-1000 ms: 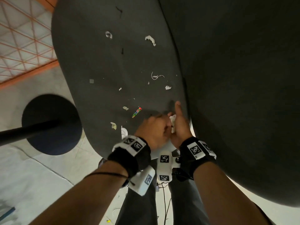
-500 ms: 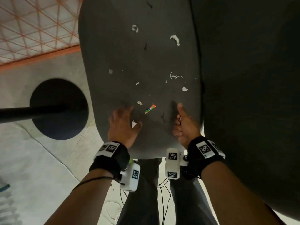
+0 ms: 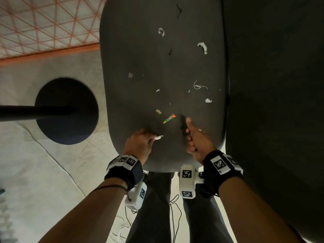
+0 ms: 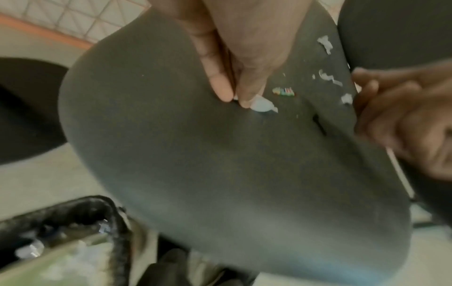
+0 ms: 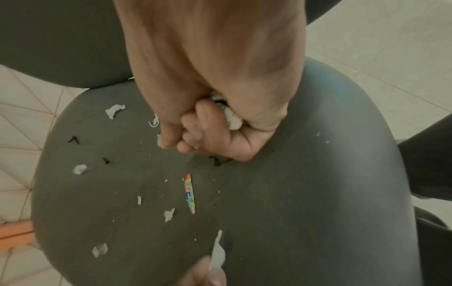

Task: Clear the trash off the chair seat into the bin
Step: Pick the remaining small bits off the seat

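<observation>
Left hand [image 3: 140, 144] pinches a white scrap [image 3: 159, 137] near the seat's [image 3: 140, 50] front edge; right hand [image 3: 198, 141] is fisted around crumpled paper [image 5: 232, 118]

The head camera looks steeply down from above onto the chair seat [image 3: 157, 71], both forearms entering from the bottom edge.

The left wrist camera sits close over the seat's near edge, facing along the left hand [image 4: 239, 58] toward the backrest [image 4: 396, 31]; the right hand [image 4: 406, 123] appears at its right edge.

The right wrist camera looks down along the right hand at close range.

All three views share the seat surface and the colourful wrapper strip [image 3: 169, 118] [image 4: 283, 91] [image 5: 190, 193].
</observation>
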{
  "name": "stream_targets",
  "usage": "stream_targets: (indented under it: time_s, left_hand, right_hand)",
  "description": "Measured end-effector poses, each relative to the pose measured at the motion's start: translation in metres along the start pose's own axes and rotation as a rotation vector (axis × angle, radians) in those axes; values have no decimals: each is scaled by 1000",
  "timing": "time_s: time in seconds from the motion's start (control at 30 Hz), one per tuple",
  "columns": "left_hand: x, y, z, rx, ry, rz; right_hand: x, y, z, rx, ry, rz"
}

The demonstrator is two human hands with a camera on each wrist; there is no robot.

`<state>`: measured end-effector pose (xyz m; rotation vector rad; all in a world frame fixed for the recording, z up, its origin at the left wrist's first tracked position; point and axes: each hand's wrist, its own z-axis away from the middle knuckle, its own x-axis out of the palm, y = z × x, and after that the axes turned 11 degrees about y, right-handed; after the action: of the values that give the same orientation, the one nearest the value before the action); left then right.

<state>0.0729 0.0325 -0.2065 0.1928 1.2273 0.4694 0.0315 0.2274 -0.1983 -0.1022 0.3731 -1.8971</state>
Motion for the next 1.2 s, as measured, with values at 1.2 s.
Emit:
stream_targets:
  time_s: [1.2]
  left_hand:
    - [50, 78, -12, 212, 30, -74]
  right_hand:
    - [-49, 10, -14, -34, 185, -179]
